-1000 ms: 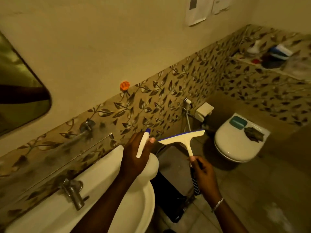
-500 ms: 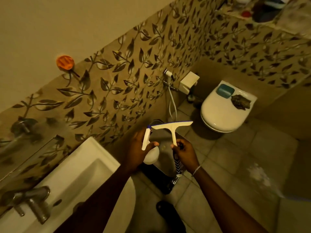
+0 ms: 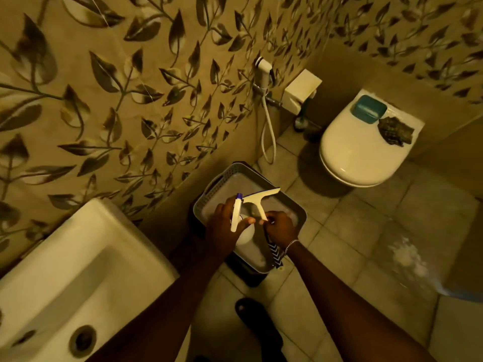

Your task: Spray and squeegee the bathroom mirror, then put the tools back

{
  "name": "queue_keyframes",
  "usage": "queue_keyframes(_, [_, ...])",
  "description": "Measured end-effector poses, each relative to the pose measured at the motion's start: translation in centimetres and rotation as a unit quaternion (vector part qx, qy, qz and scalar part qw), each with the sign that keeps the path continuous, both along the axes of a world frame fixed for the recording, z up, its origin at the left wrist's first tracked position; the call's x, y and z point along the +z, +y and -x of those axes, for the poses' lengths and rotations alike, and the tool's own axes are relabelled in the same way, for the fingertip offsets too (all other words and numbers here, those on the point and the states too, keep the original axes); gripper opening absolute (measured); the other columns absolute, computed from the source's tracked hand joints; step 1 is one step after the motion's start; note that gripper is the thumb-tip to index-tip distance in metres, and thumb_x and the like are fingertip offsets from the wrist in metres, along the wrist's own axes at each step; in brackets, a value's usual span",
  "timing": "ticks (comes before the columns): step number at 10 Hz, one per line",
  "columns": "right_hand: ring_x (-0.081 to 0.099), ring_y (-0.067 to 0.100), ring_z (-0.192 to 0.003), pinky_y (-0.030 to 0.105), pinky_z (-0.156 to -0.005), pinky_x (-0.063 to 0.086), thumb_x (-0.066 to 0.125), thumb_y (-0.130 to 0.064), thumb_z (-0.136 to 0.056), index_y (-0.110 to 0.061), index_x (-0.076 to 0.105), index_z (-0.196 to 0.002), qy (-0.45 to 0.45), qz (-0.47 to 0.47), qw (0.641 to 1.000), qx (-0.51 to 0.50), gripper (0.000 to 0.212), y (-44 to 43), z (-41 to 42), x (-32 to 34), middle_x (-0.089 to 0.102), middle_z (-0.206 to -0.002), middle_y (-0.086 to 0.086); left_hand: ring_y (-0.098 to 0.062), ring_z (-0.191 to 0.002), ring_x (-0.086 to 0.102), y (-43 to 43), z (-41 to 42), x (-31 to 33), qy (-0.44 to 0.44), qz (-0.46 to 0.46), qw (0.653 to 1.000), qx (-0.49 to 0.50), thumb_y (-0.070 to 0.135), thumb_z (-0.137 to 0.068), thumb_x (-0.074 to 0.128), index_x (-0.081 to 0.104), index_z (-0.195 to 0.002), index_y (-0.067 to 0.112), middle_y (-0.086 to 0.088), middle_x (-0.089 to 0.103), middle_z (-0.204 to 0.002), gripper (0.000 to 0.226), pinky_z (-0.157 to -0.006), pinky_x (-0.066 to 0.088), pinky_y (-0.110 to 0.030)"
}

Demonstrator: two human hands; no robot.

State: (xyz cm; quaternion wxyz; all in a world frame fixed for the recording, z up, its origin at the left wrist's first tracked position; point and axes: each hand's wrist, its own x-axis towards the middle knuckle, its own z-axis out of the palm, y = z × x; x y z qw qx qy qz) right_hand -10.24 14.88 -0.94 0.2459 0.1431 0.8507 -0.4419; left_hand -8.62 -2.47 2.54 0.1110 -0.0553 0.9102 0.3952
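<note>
Your left hand (image 3: pixel 224 226) grips the white spray bottle (image 3: pixel 236 214), fingers curled round its neck, above the grey basket (image 3: pixel 202 202) on the floor. Your right hand (image 3: pixel 281 227) clamps the squeegee (image 3: pixel 257 202) by its handle, with the blade just beside the bottle's nozzle. The toilet (image 3: pixel 358 152) sits at 2 o'clock and the sink (image 3: pixel 86 257) at 8.

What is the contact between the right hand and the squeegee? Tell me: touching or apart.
Touching. The head view shows the right hand gripping the squeegee by its handle, fingers curled round it, above the grey basket.
</note>
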Motion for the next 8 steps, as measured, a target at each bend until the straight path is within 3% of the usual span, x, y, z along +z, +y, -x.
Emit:
queue_keyframes(2, [0.07, 0.027, -0.102, 0.035, -0.091, 0.053, 0.062, -0.019, -0.099, -0.009, 0.078, -0.112, -0.023, -0.042, 0.998, 0.051, 0.023, -0.7, 1.2, -3.1, 0.077, -0.107, 0.012, -0.024, -0.12, 0.057, 0.8, 0.0, -4.3, -0.016, 0.019, 1.0, 0.013, 0.049, -0.081, 0.08, 0.049, -0.146, 0.011, -0.01, 0.059, -0.132, 0.081, -0.099, 0.05, -0.037])
queue_keyframes(4, [0.068, 0.029, -0.104, 0.035, -0.092, 0.051, 0.059, -0.019, -0.1, -0.009, 0.077, -0.114, -0.021, -0.084, 0.994, 0.064, 0.025, -1.0, 1.3, -4.0, 0.075, -0.112, 0.013, -0.023, -0.12, 0.057, 1.2, -0.4, -6.6, -0.047, 0.034, 0.998, 0.022, 0.044, -0.077, 0.085, 0.043, -0.15, 0.018, -0.008, 0.057, -0.134, 0.088, -0.099, 0.051, -0.034])
queue_keyframes(5, [0.067, 0.029, -0.106, 0.032, -0.089, 0.048, 0.06, -0.018, -0.1, -0.01, 0.076, -0.116, -0.021, -0.095, 0.993, 0.071, 0.024, -0.8, 0.9, -4.0, 0.074, -0.115, 0.013, -0.021, -0.124, 0.055, 1.3, -0.6, -7.3, -0.068, 0.054, 0.996, -0.019, 0.04, -0.08, 0.084, 0.034, -0.155, 0.021, -0.005, 0.053, -0.141, 0.093, -0.102, 0.047, -0.03])
queue_keyframes(6, [0.066, 0.03, -0.108, 0.036, -0.095, 0.05, 0.06, -0.018, -0.1, -0.009, 0.074, -0.116, -0.021, -0.098, 0.993, 0.064, 0.023, -0.4, 0.5, -3.2, 0.072, -0.118, 0.014, -0.027, -0.127, 0.057, 1.1, -0.9, -6.8, -0.102, 0.022, 0.994, -0.012, 0.02, -0.08, 0.085, 0.027, -0.158, 0.029, -0.01, 0.051, -0.143, 0.098, -0.105, 0.051, -0.038])
queue_keyframes(7, [0.063, 0.03, -0.119, 0.041, -0.106, 0.05, 0.058, -0.019, -0.101, -0.009, 0.065, -0.132, -0.011, -0.093, 0.994, 0.053, 0.034, -0.2, 0.1, -1.9, 0.068, -0.13, 0.014, -0.033, -0.133, 0.053, 0.2, -1.5, -5.6, -0.12, 0.001, 0.993, -0.013, 0.006, -0.079, 0.082, 0.018, -0.158, 0.036, -0.011, 0.043, -0.148, 0.106, -0.104, 0.053, -0.049])
queue_keyframes(8, [0.06, 0.029, -0.126, 0.041, -0.108, 0.048, 0.061, -0.027, -0.1, -0.012, 0.06, -0.139, 0.061, -0.071, 0.995, 0.017, 0.041, -0.3, -0.3, 0.4, 0.064, -0.138, 0.012, -0.036, -0.136, 0.05, -0.7, -2.4, -3.5, -0.104, -0.015, 0.994, -0.019, 0.007, -0.079, 0.079, 0.01, -0.159, 0.038, -0.009, 0.038, -0.151, 0.109, -0.106, 0.052, -0.05])
